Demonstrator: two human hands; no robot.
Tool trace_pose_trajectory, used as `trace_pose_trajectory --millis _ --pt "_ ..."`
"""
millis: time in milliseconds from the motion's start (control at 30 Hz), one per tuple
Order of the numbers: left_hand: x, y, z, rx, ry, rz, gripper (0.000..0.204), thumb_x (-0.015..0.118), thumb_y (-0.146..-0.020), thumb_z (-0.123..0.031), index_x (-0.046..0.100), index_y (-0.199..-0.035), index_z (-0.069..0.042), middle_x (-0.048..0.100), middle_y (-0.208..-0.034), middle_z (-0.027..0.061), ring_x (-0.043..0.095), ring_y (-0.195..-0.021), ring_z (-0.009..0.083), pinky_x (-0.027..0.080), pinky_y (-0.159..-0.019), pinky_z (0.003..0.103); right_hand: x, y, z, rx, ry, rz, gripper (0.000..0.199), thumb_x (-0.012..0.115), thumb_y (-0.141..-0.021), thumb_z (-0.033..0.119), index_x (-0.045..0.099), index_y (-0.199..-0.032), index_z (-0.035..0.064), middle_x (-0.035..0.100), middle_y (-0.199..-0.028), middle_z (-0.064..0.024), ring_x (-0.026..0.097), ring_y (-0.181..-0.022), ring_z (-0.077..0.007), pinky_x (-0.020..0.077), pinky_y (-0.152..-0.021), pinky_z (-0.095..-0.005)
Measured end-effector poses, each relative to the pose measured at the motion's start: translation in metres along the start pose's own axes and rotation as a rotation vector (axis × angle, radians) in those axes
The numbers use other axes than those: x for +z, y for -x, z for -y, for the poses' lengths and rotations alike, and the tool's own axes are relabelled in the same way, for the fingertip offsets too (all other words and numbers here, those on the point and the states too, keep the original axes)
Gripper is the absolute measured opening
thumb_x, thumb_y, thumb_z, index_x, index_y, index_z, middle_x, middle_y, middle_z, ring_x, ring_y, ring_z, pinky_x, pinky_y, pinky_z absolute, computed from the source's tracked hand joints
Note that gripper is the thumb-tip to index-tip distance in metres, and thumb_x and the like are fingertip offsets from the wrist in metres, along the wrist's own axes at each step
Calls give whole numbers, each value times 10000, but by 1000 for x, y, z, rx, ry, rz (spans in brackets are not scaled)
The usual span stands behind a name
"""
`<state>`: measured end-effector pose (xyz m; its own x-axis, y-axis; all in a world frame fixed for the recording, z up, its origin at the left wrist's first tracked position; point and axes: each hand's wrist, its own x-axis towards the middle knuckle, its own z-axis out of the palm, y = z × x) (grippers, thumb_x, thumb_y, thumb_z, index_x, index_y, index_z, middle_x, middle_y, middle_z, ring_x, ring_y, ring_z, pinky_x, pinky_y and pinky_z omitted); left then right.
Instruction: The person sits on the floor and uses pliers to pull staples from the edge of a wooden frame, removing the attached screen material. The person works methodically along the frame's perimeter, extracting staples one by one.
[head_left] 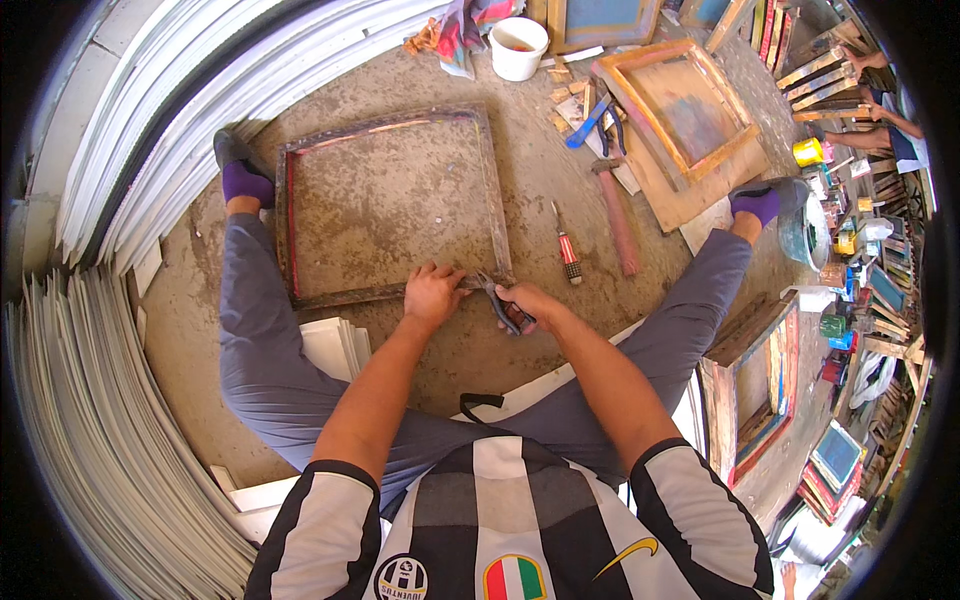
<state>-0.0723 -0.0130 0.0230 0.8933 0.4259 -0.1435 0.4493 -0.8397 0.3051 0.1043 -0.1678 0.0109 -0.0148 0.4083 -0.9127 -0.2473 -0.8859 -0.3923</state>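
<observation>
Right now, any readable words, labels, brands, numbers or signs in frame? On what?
Shirt: round badge, lettering present but not copied here; tricolour shield and yellow curved mark, no words seen.
Yellow container: any print too small to read.
Pliers, wooden frame: no readable text.

Listed are: one rectangular dark weathered wooden frame (pixel 495 190); two pairs of dark-handled metal pliers (pixel 494 297) (pixel 610 112); one hammer with reddish-brown handle (pixel 619 225); one slim red-and-checkered-handled tool (pixel 567 250); one round white plastic bucket (pixel 516 68); two bare hands (pixel 432 293) (pixel 530 300).

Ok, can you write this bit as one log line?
left hand: at wooden frame, near side | right hand: holding pliers by frame corner | hammer: on floor
</observation>
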Motion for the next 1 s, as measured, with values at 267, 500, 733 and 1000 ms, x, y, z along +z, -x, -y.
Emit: trace_pose_trajectory --millis 267,500,733,1000 --pt "3 0 1 8 5 -15 393 735 -840 -372 709 -1195 -205 682 -1103 24 581 -1105 284 466 -950 469 10 -12 -19 -156 -198 -6 554 511 -977 557 648 -886 28 667 -666 -122 616 -489 -241 473 -462 -369" --pt "3 1 1 -1 18 -7 394 723 -852 -398 708 -1198 -212 683 -1103 17 583 -1123 286 471 -941 469 26 15 11 45 -335 -32 496 480 -1005 500 590 -876 33 612 -644 -132 564 -465 -260 422 -417 -399" --pt "6 0 1 12 6 -56 382 734 -819 -379 713 -1161 -212 668 -1060 4 583 -1080 254 475 -917 429 21 41 45 83 -268 -28 481 511 -984 535 577 -930 62 637 -677 -121 584 -519 -221 462 -492 -383" --pt "15 1 7 15 -35 -65 382 716 -850 -383 701 -1187 -203 654 -1077 19 576 -1102 265 465 -944 452 22 41 -25 -298 -258 -162 442 649 -941 453 607 -1119 50 647 -847 -106 656 -692 -230 554 -612 -378"
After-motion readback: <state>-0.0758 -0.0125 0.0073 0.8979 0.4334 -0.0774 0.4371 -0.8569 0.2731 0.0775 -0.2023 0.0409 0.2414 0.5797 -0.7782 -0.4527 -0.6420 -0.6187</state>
